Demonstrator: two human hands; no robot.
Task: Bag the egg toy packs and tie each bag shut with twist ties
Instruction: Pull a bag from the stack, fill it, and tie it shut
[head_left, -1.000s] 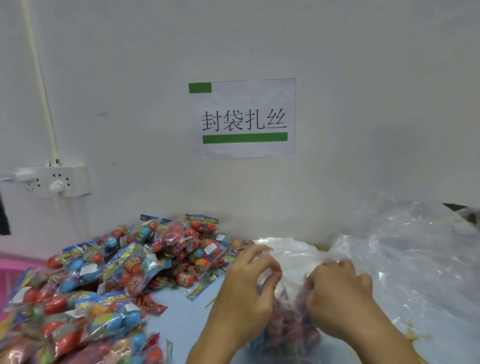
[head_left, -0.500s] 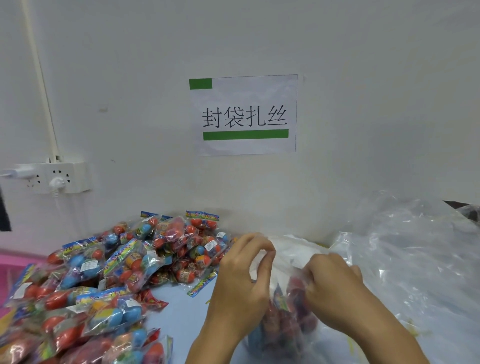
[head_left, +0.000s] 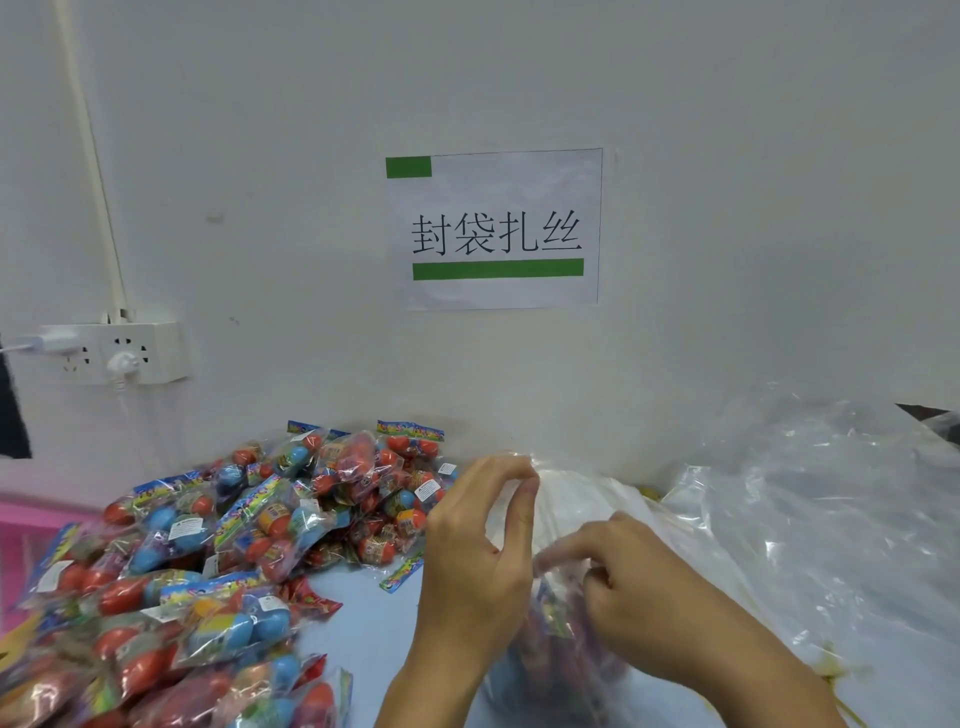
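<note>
Both hands work low in my view, around the six o'clock area. I see the left hand (head_left: 480, 556) raised with its back toward me, thumb and forefinger curled and pinching the upper edge of the clear bag (head_left: 566, 519). At its three o'clock, the right hand (head_left: 639, 597) reaches in with fingers curled, gripping the gathered plastic lower down; its fingertips are blurred, so I cannot tell the exact hold. That bag stands between the two hands, crinkled, with coloured packs showing dimly through its lower part. Toward nine o'clock lies the pile of egg toy packs (head_left: 208, 561), red, blue and orange eggs in clear wrappers, spread on the pale blue table (head_left: 374, 618).
</note>
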